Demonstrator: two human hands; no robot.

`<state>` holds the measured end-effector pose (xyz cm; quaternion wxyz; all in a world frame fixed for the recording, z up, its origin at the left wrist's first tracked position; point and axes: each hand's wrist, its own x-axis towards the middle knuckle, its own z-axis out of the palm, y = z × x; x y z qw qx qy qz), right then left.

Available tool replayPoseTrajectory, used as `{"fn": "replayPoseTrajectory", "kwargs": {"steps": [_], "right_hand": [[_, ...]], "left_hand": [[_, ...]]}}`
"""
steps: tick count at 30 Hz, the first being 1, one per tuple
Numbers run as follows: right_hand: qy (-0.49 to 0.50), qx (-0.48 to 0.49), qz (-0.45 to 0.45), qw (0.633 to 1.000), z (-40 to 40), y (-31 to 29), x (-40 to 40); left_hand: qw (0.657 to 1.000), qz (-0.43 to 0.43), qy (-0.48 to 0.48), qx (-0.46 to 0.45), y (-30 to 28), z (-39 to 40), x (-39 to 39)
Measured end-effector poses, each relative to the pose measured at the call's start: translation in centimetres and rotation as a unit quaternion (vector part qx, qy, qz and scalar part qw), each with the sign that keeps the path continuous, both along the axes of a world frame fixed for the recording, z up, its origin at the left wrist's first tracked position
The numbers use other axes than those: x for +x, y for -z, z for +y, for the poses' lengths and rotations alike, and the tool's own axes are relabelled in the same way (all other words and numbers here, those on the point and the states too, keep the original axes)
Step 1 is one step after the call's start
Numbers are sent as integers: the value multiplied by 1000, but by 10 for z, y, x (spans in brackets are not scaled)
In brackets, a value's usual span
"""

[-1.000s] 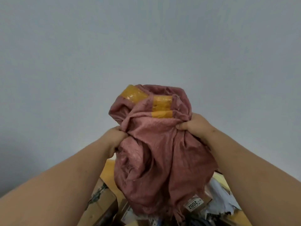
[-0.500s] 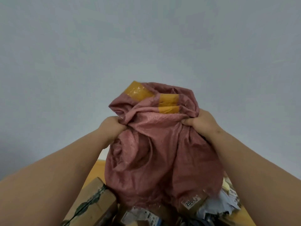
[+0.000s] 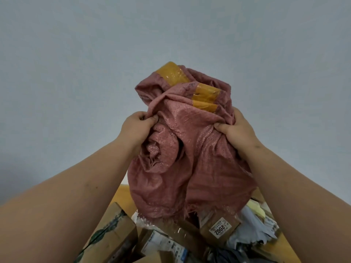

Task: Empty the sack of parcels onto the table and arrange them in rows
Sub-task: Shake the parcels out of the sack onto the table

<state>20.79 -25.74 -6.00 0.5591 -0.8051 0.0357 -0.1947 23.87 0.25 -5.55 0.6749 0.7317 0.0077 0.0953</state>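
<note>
A pinkish-red woven sack (image 3: pixel 190 158) with yellow tape patches hangs upside down in front of me, its frayed mouth pointing down. My left hand (image 3: pixel 135 128) grips a bunch of its fabric on the left. My right hand (image 3: pixel 235 131) grips the fabric on the right. Below the mouth lies a heap of parcels: a brown cardboard box with green tape (image 3: pixel 112 232), a small box labelled 2002 (image 3: pixel 220 227), a labelled packet (image 3: pixel 163 243) and grey-white plastic mailers (image 3: pixel 254 228). They rest on a wooden table (image 3: pixel 121 194).
A plain grey-white wall (image 3: pixel 171 31) fills the upper view behind the sack. A pale yellow packet (image 3: pixel 256 209) lies at the right of the heap. My forearms hide the table's sides.
Both hands have kept their grip and lifted the sack a little higher, so more of the parcels and table show beneath its mouth. The top of the sack has tilted right.
</note>
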Motion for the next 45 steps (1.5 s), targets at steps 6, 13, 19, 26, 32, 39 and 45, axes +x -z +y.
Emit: {"fn": "replayPoseTrajectory", "kwargs": {"steps": [6, 13, 19, 26, 32, 39, 45], "right_hand": [[33, -2, -40, 999, -4, -6, -12], [52, 26, -71, 996, -19, -17, -28], [54, 32, -82, 995, -48, -21, -54], [45, 23, -78, 996, -80, -19, -87], [-2, 20, -52, 998, -98, -17, -113], [-139, 63, 200, 968, -118, 1, -141], [-104, -79, 317, 939, -117, 23, -139]], "left_hand": [[997, -60, -41, 20, -6, -14, -13], [991, -125, -36, 22, -19, -48, -37], [991, -135, -23, 5, -23, -89, -59], [993, -118, -5, 3, -18, -119, -84], [991, -113, 12, 73, -10, -127, -96], [979, 24, 109, 171, 10, -101, -112], [894, 319, 275, 155, 20, -69, -119]]}}
